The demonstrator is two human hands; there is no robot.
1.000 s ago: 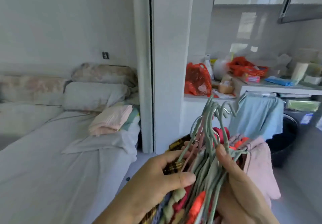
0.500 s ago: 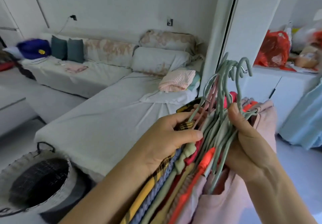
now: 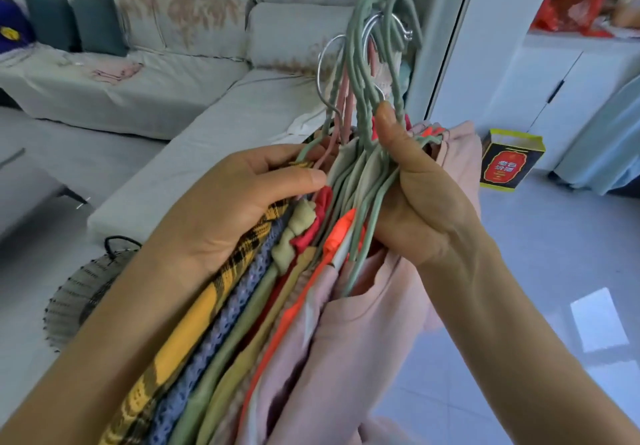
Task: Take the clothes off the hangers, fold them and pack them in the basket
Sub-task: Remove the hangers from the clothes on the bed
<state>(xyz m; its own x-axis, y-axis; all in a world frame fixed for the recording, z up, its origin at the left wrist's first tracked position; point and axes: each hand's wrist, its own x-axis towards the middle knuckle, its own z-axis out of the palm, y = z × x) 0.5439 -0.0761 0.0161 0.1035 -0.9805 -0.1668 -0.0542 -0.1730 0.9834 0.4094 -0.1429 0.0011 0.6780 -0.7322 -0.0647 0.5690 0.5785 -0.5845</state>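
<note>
I carry a thick bundle of clothes on hangers. The green, pink and metal hanger hooks (image 3: 367, 63) stick up in the middle of the view. My right hand (image 3: 412, 198) grips the hanger necks, thumb pointing up along them. My left hand (image 3: 242, 198) holds the left side of the bundle, thumb laid across a yellow plaid garment (image 3: 194, 326). Beside it hang blue knit, olive, red and orange pieces and a pink garment (image 3: 363, 347). A woven basket (image 3: 79, 299) with a black handle stands on the floor at the lower left, partly hidden by my left forearm.
A grey L-shaped sofa bed (image 3: 214, 105) with cushions fills the upper left. A small pink cloth (image 3: 116, 71) lies on it. A white pillar and white cabinet (image 3: 568, 98) stand at right, with a yellow-and-black box (image 3: 509, 158) on the shiny floor.
The view has swung left and down, from the counter to the sofa bed and basket. Both hands keep the same hold on the hanger bundle, now closer to the sofa.
</note>
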